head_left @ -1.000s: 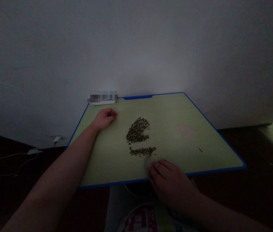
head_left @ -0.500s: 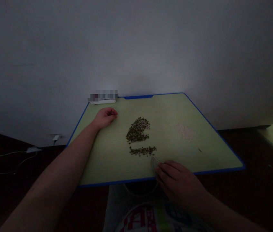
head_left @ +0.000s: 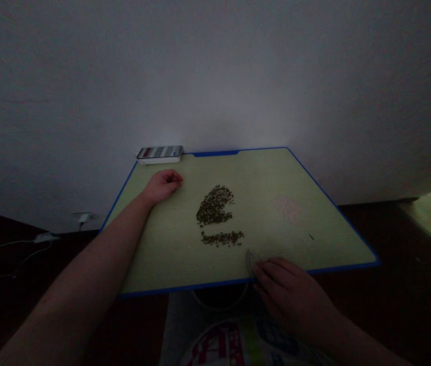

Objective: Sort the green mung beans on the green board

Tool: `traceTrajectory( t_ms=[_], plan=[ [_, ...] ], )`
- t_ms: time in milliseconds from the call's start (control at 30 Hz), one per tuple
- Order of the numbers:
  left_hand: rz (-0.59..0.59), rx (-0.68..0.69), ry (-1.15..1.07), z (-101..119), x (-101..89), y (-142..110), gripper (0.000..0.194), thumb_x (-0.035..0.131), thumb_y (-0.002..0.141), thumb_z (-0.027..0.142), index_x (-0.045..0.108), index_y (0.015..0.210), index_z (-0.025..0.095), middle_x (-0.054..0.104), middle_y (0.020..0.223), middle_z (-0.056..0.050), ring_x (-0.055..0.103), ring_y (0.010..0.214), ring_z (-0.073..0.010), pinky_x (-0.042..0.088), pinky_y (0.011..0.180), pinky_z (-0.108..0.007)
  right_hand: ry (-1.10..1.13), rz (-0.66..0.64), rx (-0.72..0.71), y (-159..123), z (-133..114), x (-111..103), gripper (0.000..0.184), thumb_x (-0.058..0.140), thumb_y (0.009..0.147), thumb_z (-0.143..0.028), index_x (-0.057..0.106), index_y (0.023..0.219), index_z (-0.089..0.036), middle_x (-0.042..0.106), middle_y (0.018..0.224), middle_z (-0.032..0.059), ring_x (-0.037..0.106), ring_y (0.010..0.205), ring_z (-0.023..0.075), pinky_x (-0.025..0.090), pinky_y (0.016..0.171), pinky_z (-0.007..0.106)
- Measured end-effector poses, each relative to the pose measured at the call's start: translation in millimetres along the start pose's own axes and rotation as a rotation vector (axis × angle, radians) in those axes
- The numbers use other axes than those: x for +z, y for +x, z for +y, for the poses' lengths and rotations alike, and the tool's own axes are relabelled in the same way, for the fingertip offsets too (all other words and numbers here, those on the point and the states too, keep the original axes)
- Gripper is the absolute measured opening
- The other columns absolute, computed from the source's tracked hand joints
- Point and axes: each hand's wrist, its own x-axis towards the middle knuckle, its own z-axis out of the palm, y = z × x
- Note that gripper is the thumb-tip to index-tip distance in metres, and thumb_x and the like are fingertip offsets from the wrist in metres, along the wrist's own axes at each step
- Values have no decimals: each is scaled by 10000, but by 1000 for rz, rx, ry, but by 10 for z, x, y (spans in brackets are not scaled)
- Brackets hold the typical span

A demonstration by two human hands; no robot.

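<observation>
Fingers (head_left: 271,268), R hand (head_left: 291,292), head view: bent and close together, nearly no gap btwn them; they have hold of a clear curved piece (head_left: 250,258) by its R side, near front edge of bench (head_left: 170,264).
L hand (head_left: 162,186): half curled, resting on bench at far L; cannot tell if smth. small is inside.
Dark grains, main pile (head_left: 212,209): mid bench, btwn both hands, w/ a notch on its R side; some pale specks are mixed in.
Dark grains, row (head_left: 223,238): just in front of the pile, apart from it; the clear piece is near its R end, not touching.
Pale grains (head_left: 289,209): spread thin, R part of bench, well apart from the dark ones.
Dark sliver (head_left: 311,236): lies alone, in front of pale grains.
Phone (head_left: 160,152): on white box (head_left: 162,160), far L corner, by the wall (head_left: 215,76).
</observation>
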Motion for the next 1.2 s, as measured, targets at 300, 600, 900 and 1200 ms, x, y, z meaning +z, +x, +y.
traceTrajectory(
  t_ms=[300, 600, 900, 1200],
  plan=[
    [1, -16, -7, 16, -2, -4, 205, 618, 580, 285, 611, 751, 173, 523, 595, 22, 447, 544, -113, 352, 536, -250, -1, -52, 24, 189, -183, 168, 184, 537, 879, -154, 673, 997, -115, 714, 917, 105, 633, 855, 201, 524, 813, 349],
    [-1, 11, -9, 1, 0, -2, 194, 620, 586, 270, 624, 750, 167, 549, 616, 20, 458, 549, -103, 360, 524, -229, -39, -57, 61, 80, -84, 73, 251, 466, 891, -125, 698, 988, -127, 711, 961, 117, 611, 869, 205, 507, 850, 359],
    [-6, 1, 7, -45, -1, 13, 209, 626, 602, 294, 620, 766, 165, 542, 619, 22, 452, 551, -106, 362, 542, -243, -44, -12, 67, 21, -43, 46, 274, 438, 914, -136, 698, 996, -106, 715, 952, 124, 619, 870, 204, 525, 843, 353],
    [-15, -5, 24, 12, -8, -12, 204, 606, 604, 268, 619, 776, 159, 523, 604, 26, 437, 531, -98, 352, 518, -233, -45, -29, 34, 187, -57, 81, 261, 456, 894, -124, 705, 966, -95, 718, 927, 117, 617, 839, 221, 540, 814, 359]
  ],
)
